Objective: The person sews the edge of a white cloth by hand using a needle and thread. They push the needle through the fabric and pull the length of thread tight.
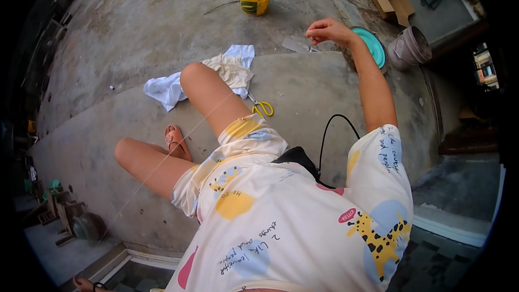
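Observation:
My right hand point(316, 33) is raised above the concrete floor, its fingertips pinched on something too fine to make out. My left hand point(84, 285) shows only partly at the lower left rim, its grip unclear. A thin pale thread point(167, 167) runs diagonally across my legs from the lower left toward the upper right. Beside my raised knee lie white cloth point(162, 89) and cream cloth point(230, 75), with yellow-handled scissors point(262, 107) near them. A flat translucent object point(294, 45) is on the floor behind my right hand.
A yellow bucket point(248, 0) with dark contents stands ahead. At right are a turquoise lid point(368, 41), a grey bucket point(404, 51) and an open cardboard box point(391, 5). A black cable point(324, 135) loops by my hip. Assorted items point(65, 211) stand at the left rim.

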The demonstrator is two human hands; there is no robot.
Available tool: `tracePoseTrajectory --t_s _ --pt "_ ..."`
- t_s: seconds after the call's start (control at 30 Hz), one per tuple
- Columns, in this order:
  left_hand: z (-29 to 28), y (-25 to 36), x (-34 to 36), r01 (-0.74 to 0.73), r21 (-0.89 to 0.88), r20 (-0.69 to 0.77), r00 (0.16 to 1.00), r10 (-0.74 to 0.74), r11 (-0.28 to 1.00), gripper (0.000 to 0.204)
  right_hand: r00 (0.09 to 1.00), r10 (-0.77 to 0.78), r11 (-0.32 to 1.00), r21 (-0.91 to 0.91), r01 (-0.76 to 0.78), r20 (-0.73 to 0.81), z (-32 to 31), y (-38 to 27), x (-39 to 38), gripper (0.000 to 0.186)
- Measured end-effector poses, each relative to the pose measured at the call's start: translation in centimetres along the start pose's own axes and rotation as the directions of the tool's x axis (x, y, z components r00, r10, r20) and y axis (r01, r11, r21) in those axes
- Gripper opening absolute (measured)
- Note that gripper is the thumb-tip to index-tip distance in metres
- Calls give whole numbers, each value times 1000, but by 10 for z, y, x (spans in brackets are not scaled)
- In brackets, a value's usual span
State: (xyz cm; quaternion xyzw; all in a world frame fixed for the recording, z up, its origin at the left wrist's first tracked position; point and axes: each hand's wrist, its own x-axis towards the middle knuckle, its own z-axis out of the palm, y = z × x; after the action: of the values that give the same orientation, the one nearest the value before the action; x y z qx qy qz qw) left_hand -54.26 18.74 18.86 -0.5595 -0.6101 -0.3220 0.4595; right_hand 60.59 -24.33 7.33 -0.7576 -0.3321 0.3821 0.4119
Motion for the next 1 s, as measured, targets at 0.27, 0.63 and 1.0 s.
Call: tracePoseTrajectory --t_s 0.27,0.63,1.0 --pt "4 -7 -18 1 7 45 999 -2 1000 23 998 20 973 229 -8 -52 1 9 -1 18" --pt "57 -4 -28 305 -268 702 711 -32 914 27 921 -37 586 738 334 -388 -29 21 3 12" --pt "50 256 -6 633 -643 756 616 224 432 27 673 127 559 613 558 -728 -247 120 -57 20"
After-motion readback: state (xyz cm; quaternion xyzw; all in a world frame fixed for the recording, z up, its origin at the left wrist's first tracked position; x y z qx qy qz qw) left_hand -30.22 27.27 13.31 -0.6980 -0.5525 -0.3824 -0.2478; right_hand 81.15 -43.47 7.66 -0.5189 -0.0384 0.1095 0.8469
